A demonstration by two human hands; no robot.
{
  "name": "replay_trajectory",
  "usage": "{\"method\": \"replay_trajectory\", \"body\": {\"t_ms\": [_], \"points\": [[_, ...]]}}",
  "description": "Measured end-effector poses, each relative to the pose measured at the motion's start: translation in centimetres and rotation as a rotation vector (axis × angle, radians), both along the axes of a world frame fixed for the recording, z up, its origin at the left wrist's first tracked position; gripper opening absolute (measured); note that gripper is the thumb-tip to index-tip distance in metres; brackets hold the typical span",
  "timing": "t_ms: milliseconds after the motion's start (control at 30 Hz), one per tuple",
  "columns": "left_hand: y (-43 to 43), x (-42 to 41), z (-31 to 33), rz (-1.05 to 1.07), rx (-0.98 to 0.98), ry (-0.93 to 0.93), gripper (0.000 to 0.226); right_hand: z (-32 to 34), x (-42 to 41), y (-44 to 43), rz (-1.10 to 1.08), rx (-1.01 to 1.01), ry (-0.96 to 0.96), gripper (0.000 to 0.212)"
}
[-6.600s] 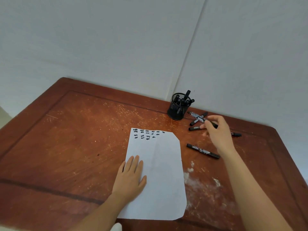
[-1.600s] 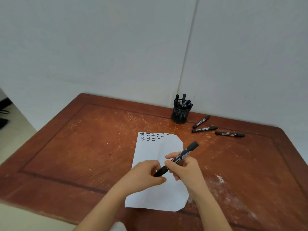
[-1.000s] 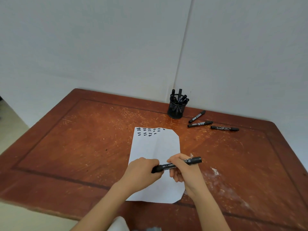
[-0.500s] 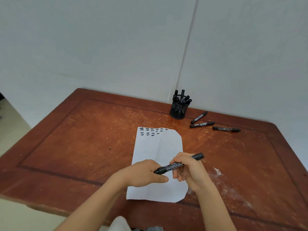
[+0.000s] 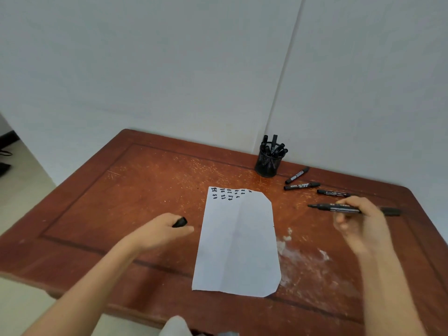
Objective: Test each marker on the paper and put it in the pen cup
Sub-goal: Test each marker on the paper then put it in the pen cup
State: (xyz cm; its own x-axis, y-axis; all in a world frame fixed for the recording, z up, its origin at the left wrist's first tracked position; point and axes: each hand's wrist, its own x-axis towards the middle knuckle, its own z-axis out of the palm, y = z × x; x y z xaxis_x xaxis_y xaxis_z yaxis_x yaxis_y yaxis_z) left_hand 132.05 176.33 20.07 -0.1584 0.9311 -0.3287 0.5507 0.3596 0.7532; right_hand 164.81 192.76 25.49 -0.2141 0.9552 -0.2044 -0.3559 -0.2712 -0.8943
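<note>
A white sheet of paper (image 5: 238, 241) lies on the wooden table (image 5: 145, 185), with rows of black test marks along its far edge. My right hand (image 5: 358, 224) holds an uncapped black marker (image 5: 339, 208) level above the table, right of the paper, tip pointing left. My left hand (image 5: 164, 229) grips the marker's black cap (image 5: 180, 222) left of the paper. A black mesh pen cup (image 5: 268, 163) with several markers stands at the far edge by the wall. Three capped markers (image 5: 301, 186) lie on the table to its right.
White walls meet in a corner right behind the pen cup. A patch of white scuffing (image 5: 305, 258) marks the tabletop right of the paper. The floor (image 5: 17, 190) shows past the table's left edge.
The two hands have pulled apart: the cap came off in my left hand, which moved left, while my right hand carried the marker to the right of the paper.
</note>
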Motion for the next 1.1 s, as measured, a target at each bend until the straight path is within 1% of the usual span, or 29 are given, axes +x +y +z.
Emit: {"method": "replay_trajectory", "body": {"t_ms": [33,67,133,233,300,400,467,533,633,800,967,1100], "points": [[0.6,0.2,-0.1,0.025,0.024,0.005,0.045,0.1,-1.1,-0.4,0.000,0.009,-0.062,0.033],[1.0,0.8,-0.1,0.044,0.060,0.033,0.045,0.1,-2.5,-1.0,0.023,0.021,-0.095,0.035],[1.4,2.1,-1.0,0.095,0.131,0.052,0.045,-0.8,-4.4,-2.0,0.092,0.051,-0.116,0.027],[1.4,2.8,-2.7,0.159,0.136,0.111,0.043,-1.8,-4.8,-3.0,0.126,0.051,-0.182,0.019],[1.3,3.2,-3.6,0.212,0.151,0.200,0.041,-2.6,-4.8,-3.5,0.134,0.051,-0.230,0.017],[1.3,4.5,-4.3,0.244,0.182,0.405,0.037,-3.9,-5.0,-4.2,0.108,0.030,-0.288,0.018],[1.8,5.2,-5.0,0.182,0.175,0.506,0.029,-4.7,-5.2,-4.4,0.077,0.019,-0.305,0.017],[2.6,5.8,-5.7,0.083,0.179,0.524,0.028,-5.5,-5.4,-4.6,0.051,-0.001,-0.335,0.017],[3.9,6.9,-6.7,-0.061,0.161,0.570,0.038,-6.9,-5.6,-5.1,0.037,-0.022,-0.383,0.019],[6.2,8.2,-7.9,-0.189,0.126,0.633,0.044,-8.2,-5.6,-5.9,0.034,-0.038,-0.447,0.016],[8.5,8.7,-8.9,-0.230,0.065,0.654,0.045,-9.5,-4.1,-5.7,-0.028,-0.064,-0.451,0.012],[9.8,8.4,-10.3,-0.217,0.099,0.641,0.048,-10.3,-3.6,-5.0,-0.074,-0.092,-0.451,0.011]]}}
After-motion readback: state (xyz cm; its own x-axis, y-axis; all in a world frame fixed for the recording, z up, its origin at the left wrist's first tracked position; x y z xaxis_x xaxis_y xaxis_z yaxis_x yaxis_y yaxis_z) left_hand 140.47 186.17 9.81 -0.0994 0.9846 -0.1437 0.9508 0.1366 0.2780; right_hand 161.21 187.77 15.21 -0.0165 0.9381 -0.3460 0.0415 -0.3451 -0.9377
